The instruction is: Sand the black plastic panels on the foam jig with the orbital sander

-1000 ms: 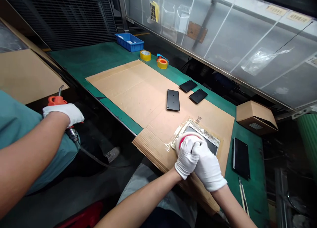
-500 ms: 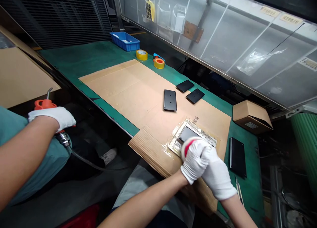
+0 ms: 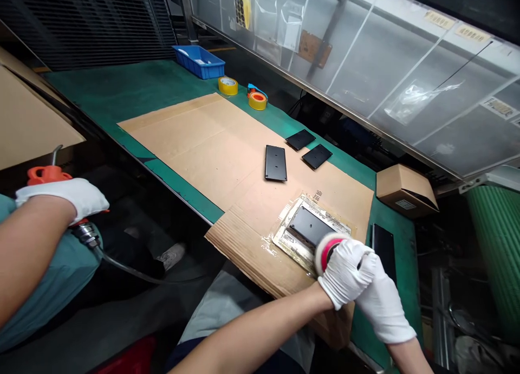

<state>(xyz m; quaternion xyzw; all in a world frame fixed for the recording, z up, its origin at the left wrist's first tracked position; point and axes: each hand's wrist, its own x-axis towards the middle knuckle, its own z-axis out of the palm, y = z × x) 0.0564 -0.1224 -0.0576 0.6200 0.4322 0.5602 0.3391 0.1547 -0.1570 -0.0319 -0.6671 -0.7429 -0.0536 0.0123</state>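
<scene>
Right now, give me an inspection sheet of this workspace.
Surface: green bench, partly covered by cardboard.
Job's things: black plate in a taped frame, round pad tool at the plate's picture-right end.
Clutter: loose black plates, two tape rolls, blue bin, small carton.
Hands: left hand grips the round pad tool; right hand against the left, grip hidden.
Cables: hose from an orange-handled tool.
Surroundings: co-worker's gloved hand on that tool; translucent panel behind the bench.

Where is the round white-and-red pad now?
Head view, right of and below centre: the round white-and-red pad is at the right end of the black rectangular plate, just beyond the white-gloved left hand.
</scene>
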